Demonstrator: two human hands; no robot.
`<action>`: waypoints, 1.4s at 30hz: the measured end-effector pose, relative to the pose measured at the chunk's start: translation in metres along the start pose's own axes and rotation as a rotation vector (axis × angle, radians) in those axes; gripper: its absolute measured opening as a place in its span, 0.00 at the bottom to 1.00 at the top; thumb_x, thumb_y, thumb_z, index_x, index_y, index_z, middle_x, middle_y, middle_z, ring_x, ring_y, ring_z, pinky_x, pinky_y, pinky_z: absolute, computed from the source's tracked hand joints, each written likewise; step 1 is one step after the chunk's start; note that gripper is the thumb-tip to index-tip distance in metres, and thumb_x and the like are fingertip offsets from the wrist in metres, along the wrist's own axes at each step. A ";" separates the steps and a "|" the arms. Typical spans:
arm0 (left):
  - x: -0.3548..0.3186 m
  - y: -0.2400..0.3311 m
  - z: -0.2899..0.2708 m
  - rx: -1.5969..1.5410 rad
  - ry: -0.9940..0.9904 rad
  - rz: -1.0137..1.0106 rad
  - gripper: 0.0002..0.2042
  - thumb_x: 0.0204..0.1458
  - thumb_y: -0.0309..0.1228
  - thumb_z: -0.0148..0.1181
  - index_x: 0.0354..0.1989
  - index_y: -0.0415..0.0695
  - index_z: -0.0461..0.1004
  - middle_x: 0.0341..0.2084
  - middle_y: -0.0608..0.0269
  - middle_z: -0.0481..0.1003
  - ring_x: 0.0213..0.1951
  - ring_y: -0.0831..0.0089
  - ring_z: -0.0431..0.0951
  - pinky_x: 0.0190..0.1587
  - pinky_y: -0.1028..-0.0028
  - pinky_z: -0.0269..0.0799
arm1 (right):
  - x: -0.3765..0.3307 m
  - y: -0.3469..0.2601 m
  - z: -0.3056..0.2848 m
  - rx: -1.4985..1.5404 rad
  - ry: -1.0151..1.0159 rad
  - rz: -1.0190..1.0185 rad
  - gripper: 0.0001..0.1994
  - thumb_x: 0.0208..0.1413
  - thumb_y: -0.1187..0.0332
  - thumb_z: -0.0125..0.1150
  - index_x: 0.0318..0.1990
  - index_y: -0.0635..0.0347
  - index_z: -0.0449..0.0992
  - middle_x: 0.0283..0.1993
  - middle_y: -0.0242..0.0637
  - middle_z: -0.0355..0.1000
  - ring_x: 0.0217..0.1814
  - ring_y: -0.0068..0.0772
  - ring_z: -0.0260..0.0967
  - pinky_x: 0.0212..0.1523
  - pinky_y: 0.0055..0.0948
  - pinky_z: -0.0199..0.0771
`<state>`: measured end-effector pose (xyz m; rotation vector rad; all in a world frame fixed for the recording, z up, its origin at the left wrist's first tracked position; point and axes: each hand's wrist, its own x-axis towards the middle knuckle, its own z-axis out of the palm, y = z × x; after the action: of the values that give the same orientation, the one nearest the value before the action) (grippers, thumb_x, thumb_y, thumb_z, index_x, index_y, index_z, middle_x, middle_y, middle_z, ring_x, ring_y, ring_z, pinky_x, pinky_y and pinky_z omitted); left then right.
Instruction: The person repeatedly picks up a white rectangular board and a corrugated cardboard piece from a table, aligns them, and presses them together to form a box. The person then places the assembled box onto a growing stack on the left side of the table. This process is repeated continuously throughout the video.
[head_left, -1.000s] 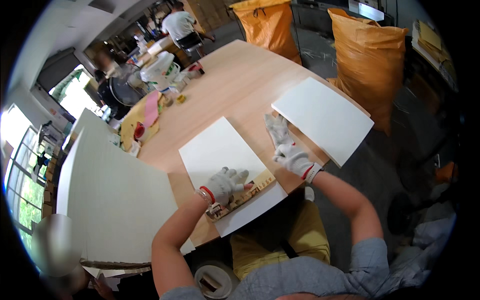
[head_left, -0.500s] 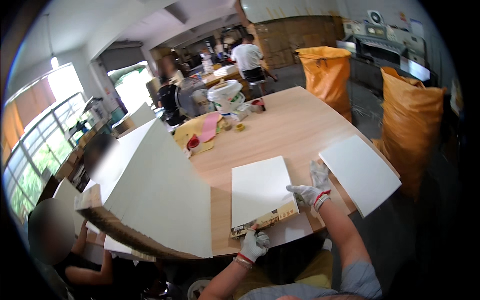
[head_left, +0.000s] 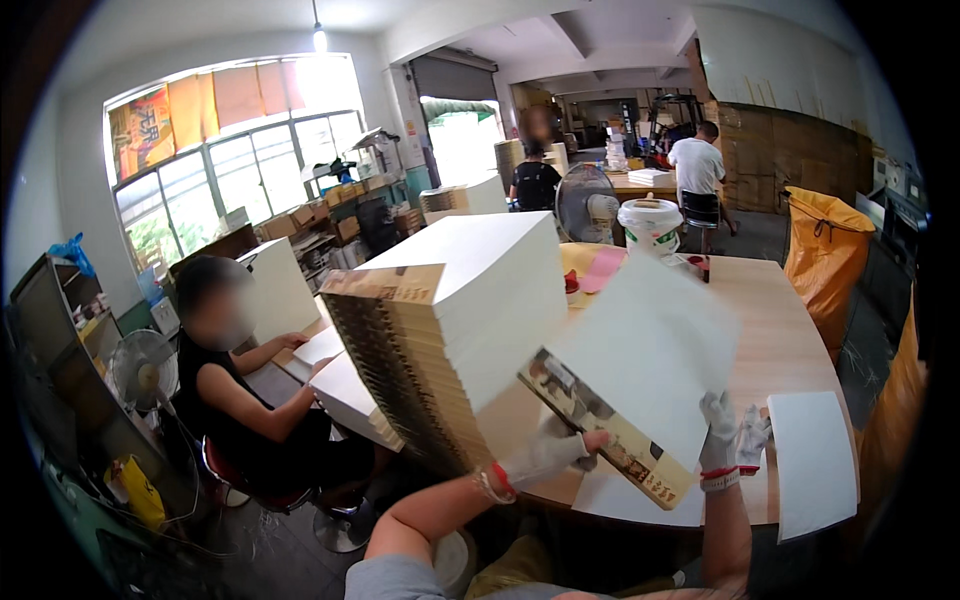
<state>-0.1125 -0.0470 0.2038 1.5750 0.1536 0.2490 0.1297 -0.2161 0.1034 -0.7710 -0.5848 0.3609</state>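
A flat white book-like piece [head_left: 640,345] with a brown printed band [head_left: 605,425] along its near edge is tilted up above the table, slightly blurred. My left hand [head_left: 555,453], in a white glove with bare thumb tip, pinches the banded edge. At the piece's right edge, my gloved right hand [head_left: 718,435] is closed on it, fingers partly hidden. Just right of that hand a loose white glove [head_left: 752,436] lies on the table. To the left rises a tall stack [head_left: 505,300] of similar white pieces with printed ends.
White sheets [head_left: 815,460] lie at the table's right edge. A white bucket [head_left: 650,225], tape rolls and a fan [head_left: 586,200] are toward the back. An orange sack [head_left: 828,250] stands beyond. At left a seated co-worker [head_left: 270,380] handles white pieces.
The white piece has been lifted off the table and tilted, moving left toward the tall stack. Both hands moved with it. The view has swung left, bringing the co-worker and window further in.
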 end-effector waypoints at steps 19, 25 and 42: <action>-0.032 0.117 -0.282 0.469 1.382 0.268 0.41 0.48 0.46 0.48 0.65 0.28 0.47 0.68 0.37 0.41 0.70 0.52 0.38 0.69 0.67 0.36 | 0.158 -0.003 0.358 -0.762 -0.454 0.229 0.20 0.57 0.49 0.56 0.29 0.59 0.74 0.17 0.34 0.65 0.16 0.28 0.62 0.13 0.30 0.58; -0.017 0.118 -0.287 0.503 1.377 0.301 0.38 0.51 0.46 0.50 0.64 0.30 0.50 0.66 0.38 0.46 0.68 0.52 0.43 0.67 0.65 0.42 | 0.173 0.002 0.336 -0.793 -0.353 0.177 0.25 0.58 0.43 0.51 0.27 0.59 0.67 0.18 0.31 0.62 0.13 0.26 0.57 0.12 0.26 0.56; 0.083 -0.058 0.166 0.524 -0.434 0.793 0.18 0.52 0.21 0.54 0.53 0.41 0.67 0.48 0.52 0.73 0.53 0.63 0.72 0.55 0.69 0.66 | -0.205 -0.077 -0.100 -1.673 0.245 0.185 0.20 0.58 0.55 0.52 0.47 0.64 0.72 0.45 0.51 0.71 0.48 0.52 0.69 0.49 0.41 0.70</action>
<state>0.0129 -0.1851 0.1498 2.1143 -0.8204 0.4976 0.0380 -0.4260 0.0293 -2.4411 -0.4937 -0.1622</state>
